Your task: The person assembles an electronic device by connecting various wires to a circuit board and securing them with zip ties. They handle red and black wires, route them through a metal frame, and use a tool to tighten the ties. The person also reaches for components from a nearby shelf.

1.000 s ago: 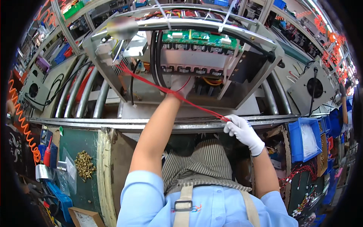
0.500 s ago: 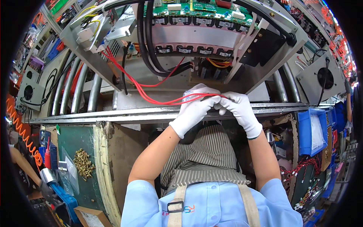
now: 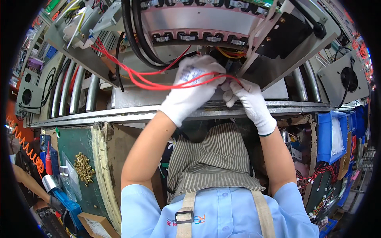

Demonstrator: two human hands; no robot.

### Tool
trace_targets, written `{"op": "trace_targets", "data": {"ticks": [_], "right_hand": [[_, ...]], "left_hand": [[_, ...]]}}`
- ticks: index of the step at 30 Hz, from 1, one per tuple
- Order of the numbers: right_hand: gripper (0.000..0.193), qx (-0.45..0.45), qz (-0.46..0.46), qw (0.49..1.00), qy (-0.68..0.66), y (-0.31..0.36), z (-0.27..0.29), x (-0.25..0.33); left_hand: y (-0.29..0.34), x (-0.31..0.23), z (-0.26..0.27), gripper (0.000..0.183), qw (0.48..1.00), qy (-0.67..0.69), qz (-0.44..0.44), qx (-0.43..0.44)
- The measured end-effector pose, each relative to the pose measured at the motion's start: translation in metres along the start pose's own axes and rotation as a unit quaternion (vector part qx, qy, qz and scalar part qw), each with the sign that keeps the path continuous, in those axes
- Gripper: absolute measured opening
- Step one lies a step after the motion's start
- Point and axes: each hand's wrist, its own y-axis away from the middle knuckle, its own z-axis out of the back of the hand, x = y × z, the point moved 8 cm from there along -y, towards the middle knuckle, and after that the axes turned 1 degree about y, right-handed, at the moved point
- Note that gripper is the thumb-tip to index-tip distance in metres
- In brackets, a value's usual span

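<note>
White gloves cover both hands, which work in front of an open metal chassis. My left hand (image 3: 194, 83) is closed, and the red wires (image 3: 152, 86) run across it toward its thumb and fingertips. Just to its right, my right hand (image 3: 249, 101) pinches the end part of the red wires between thumb and fingers. From there the wires loop left to a white connector block at the chassis's left side. The wire ends and some fingertips are hidden. Thick black cables (image 3: 133, 43) hang above my left hand. Yellow and red wires (image 3: 231, 52) show behind it.
The chassis side wall (image 3: 295, 51) rises at the right. Metal rollers (image 3: 79, 91) and a rail (image 3: 139, 118) lie below the chassis. Brass fasteners (image 3: 83, 168) sit on a green bench at left. A blue bin (image 3: 331, 137) stands at right. A nearby person's arm shows far left.
My left hand has moved up and left, further in toward the chassis, its back turned more to view. My right hand has shifted slightly. The chassis sits higher in view.
</note>
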Motion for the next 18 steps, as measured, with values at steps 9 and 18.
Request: {"op": "trace_targets", "data": {"ticks": [9, 18], "right_hand": [[0.031, -0.066, 0.038, 0.995, 0.059, 0.001, 0.011, 0.007], [0.033, -0.054, 0.046, 0.997, 0.039, 0.0, 0.012, 0.001]], "left_hand": [[-0.024, 0.1, -0.016, 0.03, 0.949, -0.188, 0.251, -0.035], [-0.029, 0.146, -0.039, 0.038, 0.978, -0.066, 0.198, -0.016]]}}
